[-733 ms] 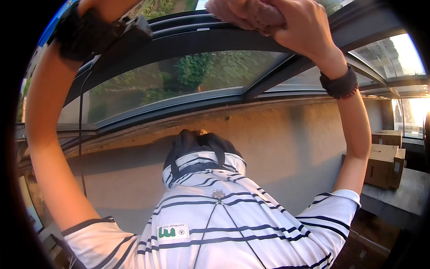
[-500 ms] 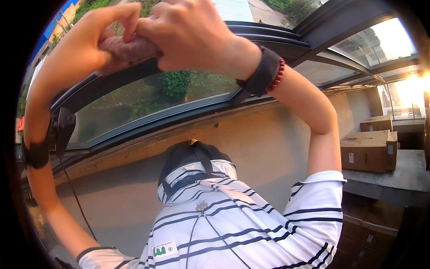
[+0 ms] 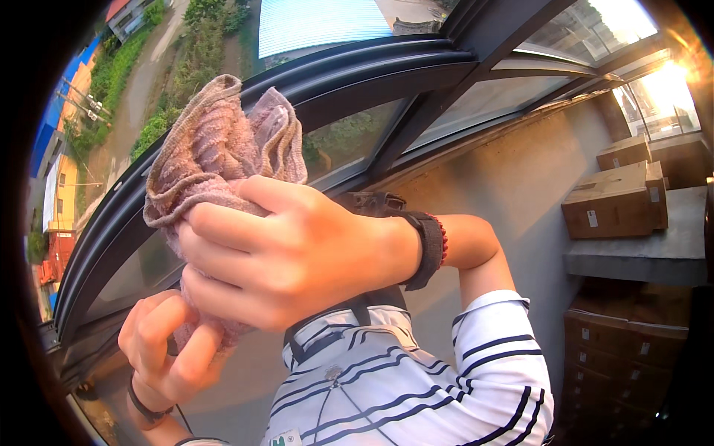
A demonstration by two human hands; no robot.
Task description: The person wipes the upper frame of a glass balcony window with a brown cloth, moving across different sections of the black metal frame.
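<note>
A pinkish-brown cloth [image 3: 216, 141] is bunched up in front of the dark window frame. My right hand [image 3: 275, 253] grips its middle, fingers curled around the folds, with the upper part of the cloth standing up beyond the knuckles. Below and to the left, my left hand [image 3: 167, 346] holds the lower end of the cloth with bent fingers; its palm is partly hidden. A dark strap and a red bead bracelet circle my right wrist, and a dark band sits on the left one.
A dark metal window frame [image 3: 372, 70] with glass panes curves across the view, with greenery and buildings outside. To the right, cardboard boxes [image 3: 617, 197] rest on a grey ledge [image 3: 639, 253], with more boxes [image 3: 625, 342] stacked below. A bare wall [image 3: 476, 186] runs under the window.
Both hands have come down and nearer with the cloth, away from the upper window rail. The cloth, earlier squeezed between the hands, now shows more of its folds. The view has shifted.
</note>
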